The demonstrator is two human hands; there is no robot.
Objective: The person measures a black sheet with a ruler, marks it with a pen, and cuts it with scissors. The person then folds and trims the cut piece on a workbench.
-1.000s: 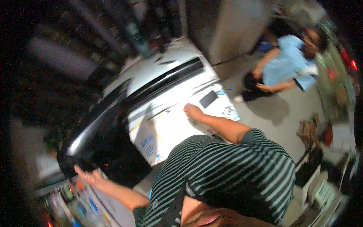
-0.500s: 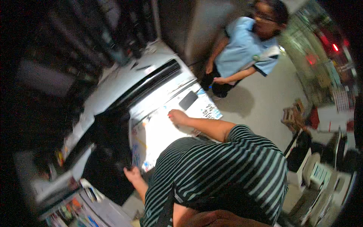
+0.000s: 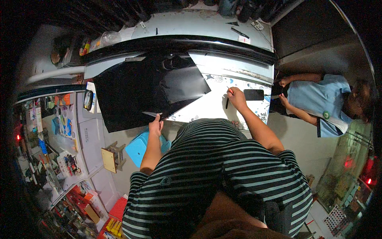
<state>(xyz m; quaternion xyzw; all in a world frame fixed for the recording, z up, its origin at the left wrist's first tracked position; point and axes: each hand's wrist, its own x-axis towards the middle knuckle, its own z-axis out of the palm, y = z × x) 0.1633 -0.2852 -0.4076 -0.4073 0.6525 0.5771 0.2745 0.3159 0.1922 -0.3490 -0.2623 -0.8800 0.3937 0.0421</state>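
Note:
A large glossy black sheet [image 3: 127,95] covers the left part of the white, doodle-patterned worktop [image 3: 189,113]. My left hand [image 3: 156,126] is at its near edge, thumb and fingers pinched on it beside a pale, pointed patch. Over the bare worktop, right of the sheet, my right hand [image 3: 237,99] is closed round a slim tool [image 3: 230,91] with an orange part and a thin tip. Its exact kind is hard to make out. A dark narrow strip shows just below that hand. Right of it lies a flat dark rectangle [image 3: 254,95], like a phone.
Behind the worktop runs a long black roll [image 3: 179,43], with a pale ledge [image 3: 179,24] beyond. A person in a light blue shirt [image 3: 318,97] stands at the right end. A blue stool [image 3: 137,149], a small wooden stool [image 3: 113,157] and crowded shelves [image 3: 59,139] are at the left.
My view has turned, so the worktop now lies level and the person in blue appears at the right. Both my hands remain at the sheet and the worktop.

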